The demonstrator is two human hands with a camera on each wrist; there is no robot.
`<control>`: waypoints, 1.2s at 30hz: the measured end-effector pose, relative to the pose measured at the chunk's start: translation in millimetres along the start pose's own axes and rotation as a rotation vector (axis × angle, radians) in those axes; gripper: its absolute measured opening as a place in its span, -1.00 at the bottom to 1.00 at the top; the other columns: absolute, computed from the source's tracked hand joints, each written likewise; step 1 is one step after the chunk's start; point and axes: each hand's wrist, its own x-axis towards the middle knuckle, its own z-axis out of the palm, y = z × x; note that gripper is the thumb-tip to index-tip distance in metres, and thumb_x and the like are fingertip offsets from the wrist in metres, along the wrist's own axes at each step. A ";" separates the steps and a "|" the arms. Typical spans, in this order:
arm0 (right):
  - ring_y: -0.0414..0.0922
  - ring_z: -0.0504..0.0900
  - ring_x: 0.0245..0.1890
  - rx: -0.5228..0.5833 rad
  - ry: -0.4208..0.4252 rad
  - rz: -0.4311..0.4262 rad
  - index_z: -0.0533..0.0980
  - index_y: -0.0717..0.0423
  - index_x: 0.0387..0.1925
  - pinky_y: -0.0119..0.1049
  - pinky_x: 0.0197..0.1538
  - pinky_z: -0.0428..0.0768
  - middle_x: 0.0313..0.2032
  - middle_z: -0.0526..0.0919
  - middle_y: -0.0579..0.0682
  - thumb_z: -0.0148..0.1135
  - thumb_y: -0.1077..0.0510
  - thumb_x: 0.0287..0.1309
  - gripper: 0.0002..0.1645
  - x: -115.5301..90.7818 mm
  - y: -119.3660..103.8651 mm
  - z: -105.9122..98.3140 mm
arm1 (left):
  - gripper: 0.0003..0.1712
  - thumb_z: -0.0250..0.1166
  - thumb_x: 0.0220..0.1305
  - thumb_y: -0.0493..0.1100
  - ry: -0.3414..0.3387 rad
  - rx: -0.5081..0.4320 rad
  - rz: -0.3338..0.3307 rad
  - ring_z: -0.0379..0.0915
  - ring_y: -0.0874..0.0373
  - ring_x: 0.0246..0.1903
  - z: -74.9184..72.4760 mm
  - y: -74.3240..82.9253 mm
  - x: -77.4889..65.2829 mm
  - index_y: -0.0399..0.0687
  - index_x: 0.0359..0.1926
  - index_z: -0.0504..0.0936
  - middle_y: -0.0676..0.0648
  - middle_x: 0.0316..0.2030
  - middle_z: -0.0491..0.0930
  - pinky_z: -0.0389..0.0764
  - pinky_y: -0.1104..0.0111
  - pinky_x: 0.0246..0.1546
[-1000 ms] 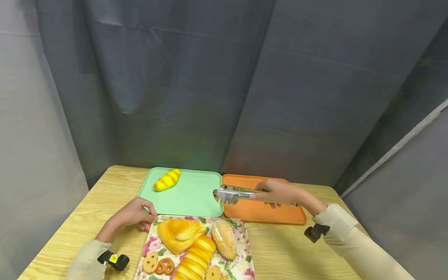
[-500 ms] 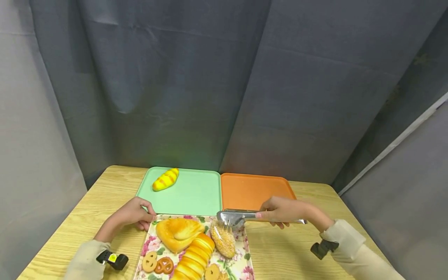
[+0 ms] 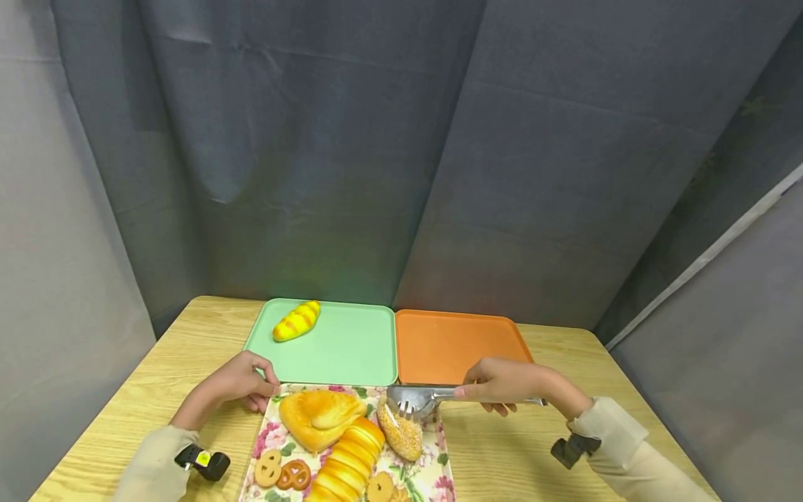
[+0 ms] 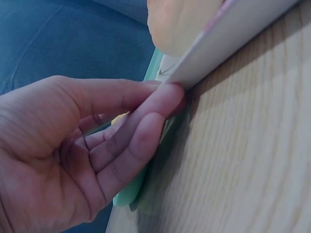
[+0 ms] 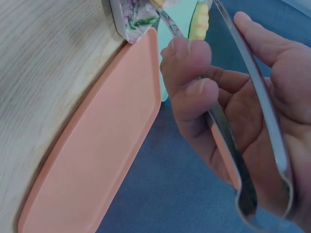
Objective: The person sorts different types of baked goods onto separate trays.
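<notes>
My left hand pinches the far left corner of a floral tray; in the left wrist view thumb and fingers meet on its edge. In my right hand is a pair of metal tongs, its arms spread apart in the right wrist view. The head of the tongs reaches over the far end of a seed-coated bread roll on the floral tray. Beside that roll lie a folded pastry, a ridged long loaf, a pretzel and several cookies.
Behind the floral tray stand a green tray, bearing a yellow striped bread, and an orange tray to its right. All rest on a wooden table. A grey curtain hangs just behind the table's far edge.
My right hand has brought the tongs from above the orange tray toward me and down onto the seeded roll. The left hand stays at the floral tray's corner.
</notes>
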 end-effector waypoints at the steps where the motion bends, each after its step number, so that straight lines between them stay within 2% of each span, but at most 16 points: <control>1: -0.15 0.45 -0.78 0.000 0.000 0.001 0.61 0.00 -0.43 -0.34 -0.69 0.43 -0.61 0.58 0.29 0.08 -0.05 0.51 -0.61 0.2 0.1 0.1 | -0.88 0.43 0.22 -0.27 -0.001 0.004 -0.002 0.58 0.17 -0.67 0.0 0.2 0.3 -0.27 -0.38 0.69 -0.07 -0.68 0.65 0.63 0.37 -0.57; 6: -0.05 0.42 -0.80 0.000 0.006 -0.027 0.61 0.00 -0.48 -0.38 -0.69 0.41 -0.65 0.55 0.27 0.10 -0.05 0.50 -0.58 1.9 0.5 -0.2 | -0.88 0.42 0.23 -0.28 -0.010 0.015 0.003 0.59 0.17 -0.67 -1.3 0.8 1.3 -0.27 -0.38 0.69 -0.07 -0.68 0.65 0.63 0.37 -0.58; 12: -0.29 0.32 -0.82 -0.009 0.024 -0.089 0.65 0.00 -0.49 -0.46 -0.67 0.39 -0.73 0.46 0.09 0.12 -0.02 0.49 -0.59 2.8 2.5 -2.9 | -0.88 0.43 0.22 -0.28 -0.010 0.012 0.011 0.60 0.16 -0.67 -3.4 1.7 1.9 -0.27 -0.39 0.69 -0.08 -0.68 0.65 0.64 0.36 -0.58; 18: -0.40 0.25 -0.83 -0.003 0.057 -0.126 0.67 -0.04 -0.46 -0.51 -0.65 0.37 -0.74 0.39 -0.10 0.13 -0.03 0.48 -0.61 -1.3 5.9 -7.9 | -0.88 0.43 0.22 -0.28 -0.006 0.027 -0.010 0.60 0.16 -0.66 -1.9 1.3 2.7 -0.26 -0.39 0.69 -0.08 -0.67 0.65 0.64 0.36 -0.57; 23: -0.43 0.22 -0.82 0.019 0.066 -0.206 0.63 0.11 -0.51 -0.50 -0.64 0.37 -0.77 0.31 -0.06 0.10 0.03 0.51 -0.55 -2.4 10.5 -13.2 | -0.90 0.43 0.21 -0.29 0.001 0.041 -0.036 0.60 0.16 -0.66 -0.4 0.6 2.7 -0.24 -0.39 0.69 -0.07 -0.68 0.65 0.63 0.37 -0.57; 26: -0.44 0.22 -0.83 0.015 0.113 -0.241 0.71 0.19 -0.33 -0.47 -0.65 0.39 -0.79 0.35 0.07 0.10 0.06 0.51 -0.61 -1.9 12.7 -17.5 | -0.90 0.43 0.21 -0.29 0.001 0.037 -0.037 0.60 0.16 -0.66 -0.1 1.0 3.0 -0.25 -0.38 0.70 -0.06 -0.68 0.65 0.63 0.38 -0.58; 29: -0.41 0.25 -0.82 -0.010 0.190 -0.218 0.73 0.17 -0.22 -0.44 -0.65 0.40 -0.77 0.42 0.12 0.11 0.01 0.50 -0.62 1.0 13.2 -21.6 | -0.90 0.42 0.21 -0.29 -0.002 0.032 -0.034 0.61 0.15 -0.66 -0.5 1.7 3.1 -0.25 -0.38 0.69 -0.06 -0.68 0.65 0.63 0.38 -0.58; 33: -0.23 0.30 -0.82 -0.023 0.285 -0.172 0.67 0.10 -0.43 -0.38 -0.61 0.44 -0.76 0.42 0.07 0.09 -0.05 0.51 -0.54 10.5 12.8 -26.2 | -0.90 0.43 0.21 -0.28 -0.001 0.031 -0.032 0.60 0.16 -0.66 -0.5 2.1 2.8 -0.25 -0.38 0.69 -0.06 -0.68 0.65 0.63 0.37 -0.58; 36: -0.12 0.34 -0.80 0.015 0.354 -0.138 0.63 0.07 -0.52 -0.33 -0.62 0.43 -0.75 0.43 0.06 0.08 -0.06 0.52 -0.51 20.3 10.3 -28.7 | -0.89 0.43 0.21 -0.28 0.003 0.035 -0.032 0.60 0.16 -0.67 0.5 1.7 2.7 -0.25 -0.39 0.69 -0.06 -0.69 0.64 0.63 0.38 -0.58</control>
